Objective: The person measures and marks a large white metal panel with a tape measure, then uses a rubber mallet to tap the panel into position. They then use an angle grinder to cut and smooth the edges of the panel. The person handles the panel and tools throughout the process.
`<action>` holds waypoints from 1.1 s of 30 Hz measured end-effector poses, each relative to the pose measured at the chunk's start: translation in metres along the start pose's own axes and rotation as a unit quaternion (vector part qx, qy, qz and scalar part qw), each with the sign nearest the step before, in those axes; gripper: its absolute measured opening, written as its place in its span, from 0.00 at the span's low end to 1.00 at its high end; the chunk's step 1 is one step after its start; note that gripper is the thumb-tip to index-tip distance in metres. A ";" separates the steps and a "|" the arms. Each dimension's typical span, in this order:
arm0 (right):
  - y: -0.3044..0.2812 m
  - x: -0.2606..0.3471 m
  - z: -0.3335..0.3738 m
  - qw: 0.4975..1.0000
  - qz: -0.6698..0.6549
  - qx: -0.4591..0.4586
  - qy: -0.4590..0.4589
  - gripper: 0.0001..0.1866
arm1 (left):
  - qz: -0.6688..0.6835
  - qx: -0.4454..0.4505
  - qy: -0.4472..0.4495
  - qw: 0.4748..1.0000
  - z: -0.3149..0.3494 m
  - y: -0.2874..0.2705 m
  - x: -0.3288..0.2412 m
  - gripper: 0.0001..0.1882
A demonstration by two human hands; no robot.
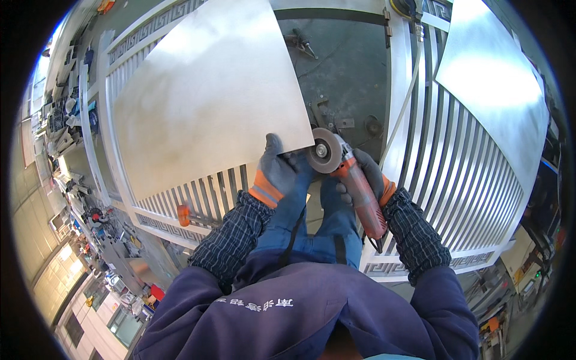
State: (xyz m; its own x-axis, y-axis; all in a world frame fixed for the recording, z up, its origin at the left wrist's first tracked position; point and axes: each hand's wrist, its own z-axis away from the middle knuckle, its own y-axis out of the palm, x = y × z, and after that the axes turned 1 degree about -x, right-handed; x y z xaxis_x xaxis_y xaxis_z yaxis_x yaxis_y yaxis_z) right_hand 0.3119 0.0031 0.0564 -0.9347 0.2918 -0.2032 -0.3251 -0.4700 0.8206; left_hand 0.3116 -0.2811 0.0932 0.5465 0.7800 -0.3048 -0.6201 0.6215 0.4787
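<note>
My left hand (277, 173), in a grey glove with an orange cuff, grips the near edge of a large pale metal sheet (210, 90). Its thumb lies on top and its fingers are partly hidden beneath. In my gloved right hand (371, 174) is a red angle grinder (365, 201), fingers wrapped round its body. The grinder's round disc (324, 151) stands right beside the sheet's near right corner; whether they touch I cannot tell. Under the sheet lies a white slatted metal panel (141, 211).
Another slatted panel (423, 150) lies to the right, with a second metal sheet (489, 54) on it. A hose (408, 96) runs from a round tool (405, 7). Between the panels, a power tool (305, 45) lies on the floor. An orange object (183, 215) is at left.
</note>
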 end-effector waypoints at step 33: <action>0.051 -0.014 0.020 0.855 0.227 -0.189 -0.426 0.44 | -0.282 0.123 -0.148 0.940 0.112 0.021 0.118 0.33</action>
State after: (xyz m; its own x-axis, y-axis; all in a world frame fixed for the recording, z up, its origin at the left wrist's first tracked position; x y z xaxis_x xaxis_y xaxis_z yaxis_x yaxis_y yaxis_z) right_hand 0.3113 -0.0080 0.1123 -0.5844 0.4339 0.6857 -0.1311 -0.8844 0.4480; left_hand 0.4262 -0.1841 0.1600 0.9045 0.2551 -0.3418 -0.0564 0.8660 0.4969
